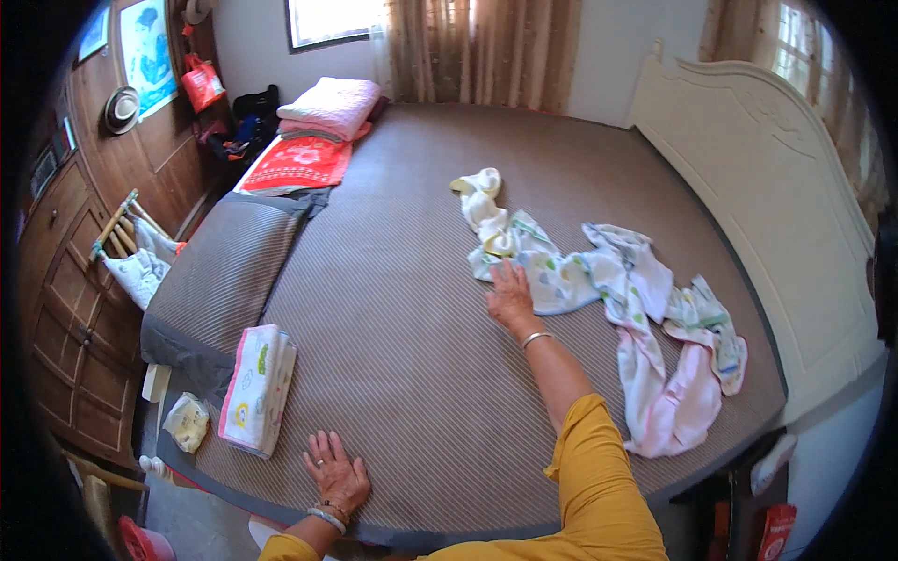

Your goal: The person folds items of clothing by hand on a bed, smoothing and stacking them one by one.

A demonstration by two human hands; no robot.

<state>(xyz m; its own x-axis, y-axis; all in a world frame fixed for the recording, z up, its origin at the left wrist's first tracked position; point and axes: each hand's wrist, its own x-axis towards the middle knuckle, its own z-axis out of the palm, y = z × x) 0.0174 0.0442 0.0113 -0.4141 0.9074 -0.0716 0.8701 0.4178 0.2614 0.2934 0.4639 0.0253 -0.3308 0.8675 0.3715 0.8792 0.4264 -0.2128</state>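
Brown woven mat [402, 309] bed: right hand [510, 297] is reaching, fingers spread flat on the white patterned baby garment [552, 276] mid-mat. Left hand [335, 475] is pressing open-palmed at the mat's near edge, beside folded cloth stack [257, 388]. Seemingly grabbing stage; gripping comes next.

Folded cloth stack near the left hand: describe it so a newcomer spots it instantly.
Start at the big bed with its brown striped mat. Near its front left corner, just left of the left hand pressed flat on the mat, lies the folded cloth stack. It is a neat pink-edged white rectangle, unlike the loose crumpled baby clothes by the right hand.
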